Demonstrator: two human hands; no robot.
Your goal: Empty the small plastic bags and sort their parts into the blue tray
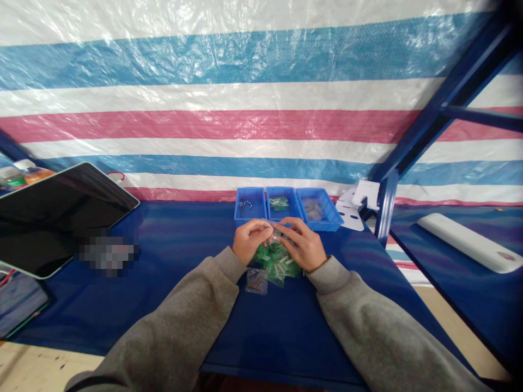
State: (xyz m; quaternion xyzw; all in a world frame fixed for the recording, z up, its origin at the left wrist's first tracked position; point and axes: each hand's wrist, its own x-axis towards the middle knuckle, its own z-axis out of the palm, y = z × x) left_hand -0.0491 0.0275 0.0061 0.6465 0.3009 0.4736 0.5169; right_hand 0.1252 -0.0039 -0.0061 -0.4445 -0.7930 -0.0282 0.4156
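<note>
2 hands (305,247) over green packets (278,265), 3 blue bins (281,193) behind

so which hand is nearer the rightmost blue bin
Right. The right hand is near the front left corner of the bin; the left hand is farther off, to the left.

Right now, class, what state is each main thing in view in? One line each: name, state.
Left hand, fingers bent, grip unclear
Right hand, fingers bent, close to the left hand
Green heap, loose, beneath both hands
Small bag, lying beside the heap, contents showing through
Left bin, open-topped, holding small metal pieces
Middle bin, open-topped, holding green packets
Right bin, open-topped, holding clear bags
Screen, dark
</note>
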